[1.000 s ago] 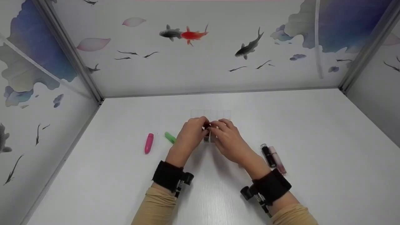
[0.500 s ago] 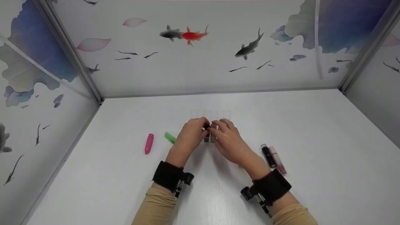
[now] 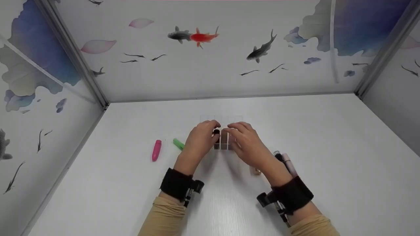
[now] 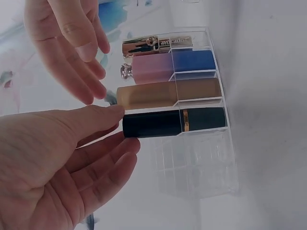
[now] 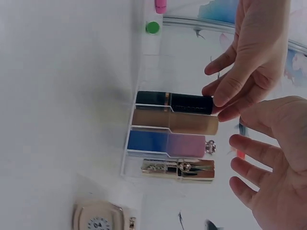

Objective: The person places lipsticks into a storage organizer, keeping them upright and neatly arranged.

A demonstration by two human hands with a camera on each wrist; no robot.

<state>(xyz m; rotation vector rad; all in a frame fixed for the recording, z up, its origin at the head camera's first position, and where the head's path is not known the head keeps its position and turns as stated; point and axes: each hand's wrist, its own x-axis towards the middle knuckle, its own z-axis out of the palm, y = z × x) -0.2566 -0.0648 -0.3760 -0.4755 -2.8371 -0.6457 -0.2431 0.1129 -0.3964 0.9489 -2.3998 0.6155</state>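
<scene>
My left hand (image 3: 200, 141) pinches the upper end of a black lipstick (image 4: 151, 123) with a gold band. This lipstick stands in a slot of a clear divided organizer (image 4: 232, 163). Beside it in the slots stand a brown tube (image 4: 146, 94), a pink-and-blue lipstick with a silver knob (image 4: 152, 67) and a gold lipstick (image 5: 196, 170). My right hand (image 3: 249, 142) is just right of the tubes, its fingers spread, relaxed and holding nothing. From the head view, both hands hide much of the organizer.
On the white table, a pink tube (image 3: 156, 150) and a green tube (image 3: 178, 144) lie at left. At right, partly behind my right forearm, are a black tube (image 3: 278, 156), a pink lip gloss (image 3: 288, 162) and a beige item with a numbered face (image 5: 98, 215). Printed walls enclose the table.
My right hand has moved away from the black lipstick toward the right, uncovering the brown tube. My left index finger has lifted slightly, while that hand stays at the black lipstick.
</scene>
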